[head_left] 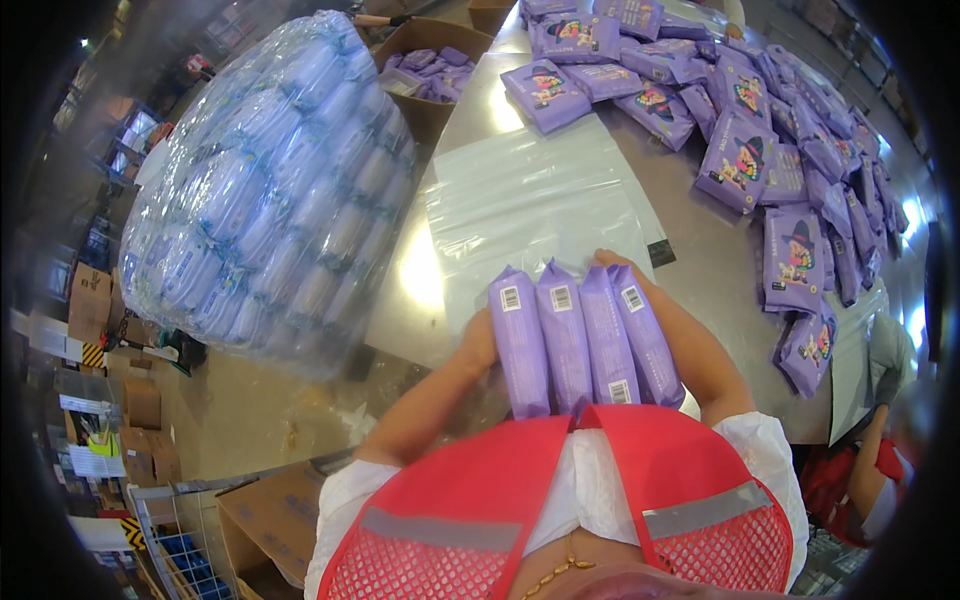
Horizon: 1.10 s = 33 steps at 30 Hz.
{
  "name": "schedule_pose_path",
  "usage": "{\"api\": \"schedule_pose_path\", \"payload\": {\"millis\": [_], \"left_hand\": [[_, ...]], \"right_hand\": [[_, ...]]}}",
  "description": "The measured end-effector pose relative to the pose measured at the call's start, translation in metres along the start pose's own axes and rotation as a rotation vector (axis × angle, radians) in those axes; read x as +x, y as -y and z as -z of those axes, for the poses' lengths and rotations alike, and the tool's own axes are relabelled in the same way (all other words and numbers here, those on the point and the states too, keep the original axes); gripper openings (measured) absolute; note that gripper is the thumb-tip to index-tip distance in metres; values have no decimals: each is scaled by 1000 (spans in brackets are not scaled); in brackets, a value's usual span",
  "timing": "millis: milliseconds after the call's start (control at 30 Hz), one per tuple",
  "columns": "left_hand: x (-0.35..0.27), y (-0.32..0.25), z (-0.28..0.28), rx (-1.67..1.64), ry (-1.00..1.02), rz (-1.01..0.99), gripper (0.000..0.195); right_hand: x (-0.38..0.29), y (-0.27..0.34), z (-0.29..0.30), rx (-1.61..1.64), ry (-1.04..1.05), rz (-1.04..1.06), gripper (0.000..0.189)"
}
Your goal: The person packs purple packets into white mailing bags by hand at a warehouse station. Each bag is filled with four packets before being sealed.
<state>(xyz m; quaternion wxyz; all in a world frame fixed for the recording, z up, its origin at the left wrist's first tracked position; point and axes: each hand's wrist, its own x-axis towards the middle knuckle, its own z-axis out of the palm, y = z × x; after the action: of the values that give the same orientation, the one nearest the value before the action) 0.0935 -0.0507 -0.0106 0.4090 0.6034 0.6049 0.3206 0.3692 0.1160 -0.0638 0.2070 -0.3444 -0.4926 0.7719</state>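
Several purple soft packs [589, 341] stand on edge side by side against my red vest, barcodes facing up. My left hand [484, 337] presses on the outer side of the leftmost pack, its fingers hidden behind it. Around the far right side of the row reaches my right hand [619, 262], partly hidden by the packs. Both hands together squeeze the row. Just beyond them, a stack of flat white plastic bags [532, 202] lies on the metal table [405, 292]. One loose purple pack [546, 95] rests on the bags' far edge.
A large heap of purple packs [739, 161] covers the table's right and far side. At left stands a film-wrapped stack of bluish packs [277, 180]. Beyond it, a cardboard box [442, 34] holds more purple packs. A co-worker's arm [870, 450] shows at right; a wire cart [180, 517] stands lower left.
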Motion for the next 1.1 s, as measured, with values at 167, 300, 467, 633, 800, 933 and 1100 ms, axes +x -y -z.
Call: {"api": "schedule_pose_path", "payload": {"millis": [167,300,467,633,800,933,1100], "left_hand": [[4,2,7,159,69,88,38],[13,14,5,241,20,-40,39],[-2,25,-1,209,-15,-166,39],[1,-65,1,-111,-10,-72,47],[16,-4,0,197,-92,90,33],[45,25,-3,-62,-459,294,24],[66,44,4,-574,-521,225,23]], "right_hand": [[-15,32,-22,-1073,-102,251,25],[21,37,7,-947,-159,245,34],[27,71,-70,-206,260,-19,55],[20,80,-80,-11,330,-491,64],[11,79,-87,-71,330,-510,58],[19,71,-88,-138,401,-505,54],[29,55,-76,-347,330,-290,51]]}}
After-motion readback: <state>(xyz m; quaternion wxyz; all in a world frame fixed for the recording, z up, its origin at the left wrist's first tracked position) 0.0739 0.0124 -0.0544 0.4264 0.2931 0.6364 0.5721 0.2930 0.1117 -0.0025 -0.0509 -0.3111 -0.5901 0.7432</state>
